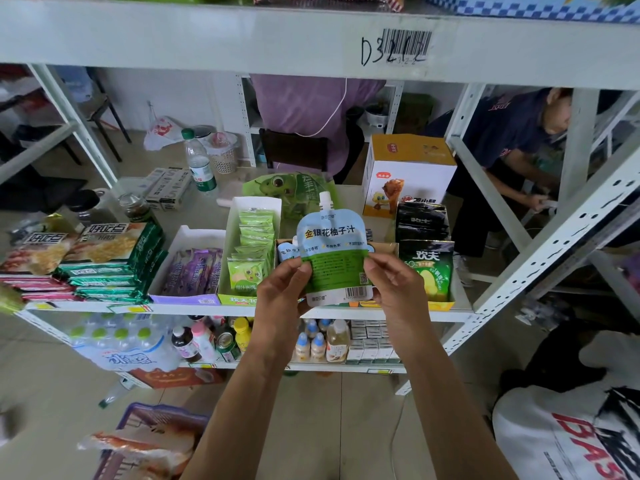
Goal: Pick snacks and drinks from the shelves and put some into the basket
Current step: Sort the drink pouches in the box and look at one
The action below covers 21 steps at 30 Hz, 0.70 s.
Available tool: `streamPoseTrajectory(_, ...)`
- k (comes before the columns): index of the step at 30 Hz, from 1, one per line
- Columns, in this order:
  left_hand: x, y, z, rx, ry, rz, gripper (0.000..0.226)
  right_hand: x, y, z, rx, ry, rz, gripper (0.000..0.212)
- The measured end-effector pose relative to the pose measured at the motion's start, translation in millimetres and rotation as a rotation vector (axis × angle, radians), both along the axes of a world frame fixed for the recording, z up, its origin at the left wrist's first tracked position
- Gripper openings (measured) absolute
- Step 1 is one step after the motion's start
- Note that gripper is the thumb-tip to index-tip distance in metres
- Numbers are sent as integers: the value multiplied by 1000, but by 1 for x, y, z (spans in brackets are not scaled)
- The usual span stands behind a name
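Note:
A light-blue and green juice pouch (334, 251) with a white spout is held upright in front of the middle shelf. My left hand (282, 292) pinches its lower left edge and my right hand (398, 282) pinches its lower right edge. Behind it a cardboard display box (382, 247) holds another pouch of the same kind (287, 251). The purple basket (138, 415) stands on the floor at the lower left, with an orange snack bag (138, 448) lying in it.
The middle shelf (194, 308) carries green snack packs (251, 258), purple bars (192, 273), biscuit packs (110, 258) and black-green chip bags (427, 268). Bottles (207, 339) fill the lower shelf. Two people stand behind the rack. A white shelf beam (242, 39) runs overhead.

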<state>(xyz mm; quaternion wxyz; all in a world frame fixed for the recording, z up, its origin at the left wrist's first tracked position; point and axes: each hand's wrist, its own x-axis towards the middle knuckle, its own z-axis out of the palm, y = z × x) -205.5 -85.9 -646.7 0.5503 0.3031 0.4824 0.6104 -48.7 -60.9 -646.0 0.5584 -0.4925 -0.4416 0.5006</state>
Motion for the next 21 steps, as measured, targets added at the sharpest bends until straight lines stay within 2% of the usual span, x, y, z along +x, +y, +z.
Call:
streamPoseTrajectory(11, 1, 2, -1, 15, -4, 4, 15, -1, 2, -2, 42, -59, -24, 14)
streamPoseTrajectory(13, 3, 2, -1, 6, -26, 26, 14, -3, 3, -3, 100, -140, -45, 16)
streamPoseTrajectory(15, 4, 2, -3, 4, -48, 67, 13, -3, 3, -5, 175, -308, -85, 26)
streamPoseTrajectory(17, 5, 3, -4, 22, -34, 104, 13, -5, 2, -4, 274, -465, -85, 27)
streamPoseTrajectory(19, 8, 3, -4, 54, 34, 137, 14, -8, 1, -4, 355, -521, -28, 21)
streamPoseTrajectory(21, 12, 4, -4, 93, 101, 152, 12, -12, 0, -4, 325, -515, 30, 34)
